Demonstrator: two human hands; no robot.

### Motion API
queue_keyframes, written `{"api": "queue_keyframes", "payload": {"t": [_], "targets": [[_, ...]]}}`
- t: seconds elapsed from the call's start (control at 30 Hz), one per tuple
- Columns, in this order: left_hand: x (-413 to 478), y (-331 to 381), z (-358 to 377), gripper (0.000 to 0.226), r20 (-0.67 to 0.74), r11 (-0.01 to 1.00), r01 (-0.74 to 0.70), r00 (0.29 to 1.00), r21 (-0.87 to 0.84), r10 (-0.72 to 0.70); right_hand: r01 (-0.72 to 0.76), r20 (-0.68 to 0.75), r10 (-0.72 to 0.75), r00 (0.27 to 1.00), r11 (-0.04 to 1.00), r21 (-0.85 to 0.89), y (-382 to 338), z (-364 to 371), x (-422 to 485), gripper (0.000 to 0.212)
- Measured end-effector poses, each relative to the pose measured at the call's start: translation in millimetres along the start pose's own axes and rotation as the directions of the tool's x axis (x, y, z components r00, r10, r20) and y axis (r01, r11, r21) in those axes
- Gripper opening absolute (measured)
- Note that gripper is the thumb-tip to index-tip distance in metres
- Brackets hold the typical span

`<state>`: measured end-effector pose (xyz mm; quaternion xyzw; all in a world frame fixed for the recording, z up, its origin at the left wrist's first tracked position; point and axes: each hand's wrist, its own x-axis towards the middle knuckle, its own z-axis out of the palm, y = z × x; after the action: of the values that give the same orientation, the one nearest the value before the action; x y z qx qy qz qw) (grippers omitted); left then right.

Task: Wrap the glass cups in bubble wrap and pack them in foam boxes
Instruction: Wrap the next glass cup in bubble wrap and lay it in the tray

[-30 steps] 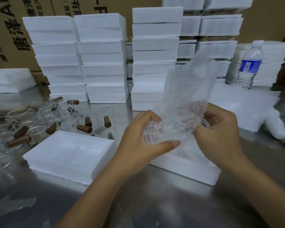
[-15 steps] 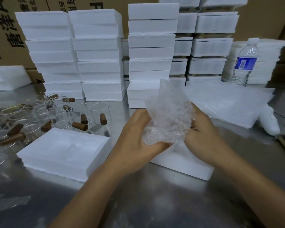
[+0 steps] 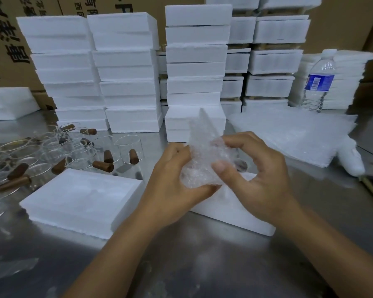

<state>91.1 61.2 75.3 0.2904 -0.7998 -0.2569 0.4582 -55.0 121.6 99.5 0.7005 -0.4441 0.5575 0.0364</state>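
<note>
Metal table [image 3: 202, 265], likely steel | foam boxes [image 3: 194, 53] stacked behind | left hand [image 3: 172, 186], right hand [image 3: 262, 181] grasp bubble wrap [image 3: 202, 160]

The bubble wrap [image 3: 202, 166] hides its contents, and the glass cups [image 3: 52, 151] run off the left edge.

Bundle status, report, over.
Left hand cups bundle from below, right hand pinches its top. Bundle held over foam box, one flap sticking up. Path to box clear.
</note>
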Motion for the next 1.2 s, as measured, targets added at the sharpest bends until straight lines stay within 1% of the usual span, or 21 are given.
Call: {"api": "queue_keyframes", "payload": {"t": [0.03, 0.07, 0.1, 0.13, 0.17, 0.2, 0.27, 0.33, 0.4, 0.47, 0.53, 0.63, 0.67, 0.8, 0.9, 0.97, 1.0, 1.03, 1.1, 1.13, 1.2], "targets": [[-0.2, -0.6, 0.0, 0.05, 0.006, 0.999, -0.014, 1.0, 0.034, 0.013, -0.034, -0.03, 0.034, 0.999, 0.999, 0.008, 0.4, 0.3, 0.9, 0.019], [-0.4, -1.0, 0.4, 0.052, 0.015, 0.997, -0.03, 0.999, 0.07, 0.029, -0.11, -0.054, 0.113, 0.992, 0.993, 0.054, 0.5, 0.1, 2.2, 0.017], [-0.8, -1.7, 0.9, 0.054, 0.024, 0.993, -0.05, 0.999, 0.106, 0.048, -0.214, -0.056, 0.223, 0.973, 0.968, 0.134, 0.6, -0.4, 4.1, 0.015], [-1.1, -2.1, 1.2, 0.058, 0.028, 0.988, -0.072, 0.997, 0.136, 0.068, -0.312, -0.03, 0.326, 0.945, 0.926, 0.215, 2.6, -1.1, 5.6, 0.012], [-1.7, -2.2, 1.4, 0.062, 0.028, 0.985, -0.088, 0.996, 0.152, 0.085, -0.378, -0.002, 0.392, 0.92, 0.887, 0.267, 5.6, -2.4, 6.6, 0.007], [-2.1, -1.7, 1.2, 0.066, 0.026, 0.984, -0.094, 0.995, 0.15, 0.091, -0.42, 0.012, 0.435, 0.901, 0.862, 0.283, 9.0, -4.0, 7.1, 0.01], [-2.9, 0.6, 0.4, 0.073, 0.033, 0.988, -0.099, 0.995, 0.116, 0.096, -0.501, 0.038, 0.511, 0.859, 0.821, 0.275, 14.7, -6.0, 8.1, 0.031], [-4.3, 2.3, -0.3, 0.077, 0.038, 0.979, -0.16, 0.987, 0.124, 0.157, -0.587, 0.082, 0.588, 0.804, 0.765, 0.265, 19.0, -4.9, 8.4, 0.047], [-5.0, 2.7, -0.1, 0.072, 0.065, 0.959, -0.237, 0.971, 0.158, 0.23, -0.637, 0.142, 0.623, 0.769, 0.729, 0.249, 21.1, -3.3, 7.8, 0.053], [-4.5, 2.0, 0.9, 0.067, 0.092, 0.942, -0.27, 0.962, 0.199, 0.257, -0.648, 0.201, 0.616, 0.761, 0.721, 0.244, 21.6, -3.4, 7.4, 0.054], [-3.7, 0.7, 1.9, 0.064, 0.097, 0.932, -0.279, 0.96, 0.233, 0.263, -0.615, 0.22, 0.575, 0.788, 0.751, 0.24, 20.2, -3.2, 6.6, 0.05], [-2.6, -1.2, 2.4, 0.059, 0.081, 0.936, -0.249, 0.968, 0.249, 0.236, -0.454, 0.123, 0.438, 0.89, 0.876, 0.163, 15.6, -0.3, 5.3, 0.038], [-2.2, -1.7, 2.2, 0.058, 0.07, 0.943, -0.227, 0.974, 0.241, 0.217, -0.41, 0.097, 0.399, 0.912, 0.9, 0.147, 14.0, 0.5, 5.1, 0.035], [-0.2, -5.2, 0.7, 0.046, 0.002, 0.963, -0.171, 0.985, 0.21, 0.175, -0.327, 0.095, 0.314, 0.945, 0.925, 0.194, 5.7, 1.7, 2.7, 0.023], [0.1, -7.7, -0.1, 0.039, -0.018, 0.972, -0.157, 0.987, 0.175, 0.162, -0.297, 0.117, 0.278, 0.953, 0.936, 0.191, 1.3, 3.2, 0.8, 0.015], [0.0, -7.6, -0.2, 0.042, -0.031, 0.977, -0.145, 0.988, 0.155, 0.151, -0.27, 0.126, 0.251, 0.96, 0.949, 0.162, 1.2, 4.3, 0.9, 0.012], [-0.1, -6.9, 0.0, 0.047, -0.045, 0.985, -0.118, 0.991, 0.127, 0.125, -0.251, 0.124, 0.234, 0.964, 0.957, 0.146, 1.8, 4.6, 1.3, 0.009], [0.2, -4.9, 0.4, 0.055, -0.063, 0.994, -0.078, 0.995, 0.082, 0.083, -0.222, 0.121, 0.207, 0.971, 0.967, 0.124, 2.7, 4.7, 1.3, 0.009], [1.1, -1.7, 1.4, 0.068, -0.082, 1.0, -0.013, 0.997, 0.003, 0.013, -0.138, 0.137, 0.13, 0.982, 0.989, 0.046, 6.0, 5.8, 0.0, 0.02], [1.1, -0.6, 1.9, 0.071, -0.086, 1.0, -0.014, 0.996, 0.001, 0.014, -0.095, 0.159, 0.094, 0.983, 0.995, -0.005, 7.7, 6.5, -1.3, 0.027], [0.4, 0.8, 2.0, 0.074, -0.083, 0.998, -0.057, 0.995, 0.032, 0.059, -0.008, 0.203, 0.032, 0.979, 0.993, -0.12, 9.2, 7.7, -2.8, 0.042]]}}
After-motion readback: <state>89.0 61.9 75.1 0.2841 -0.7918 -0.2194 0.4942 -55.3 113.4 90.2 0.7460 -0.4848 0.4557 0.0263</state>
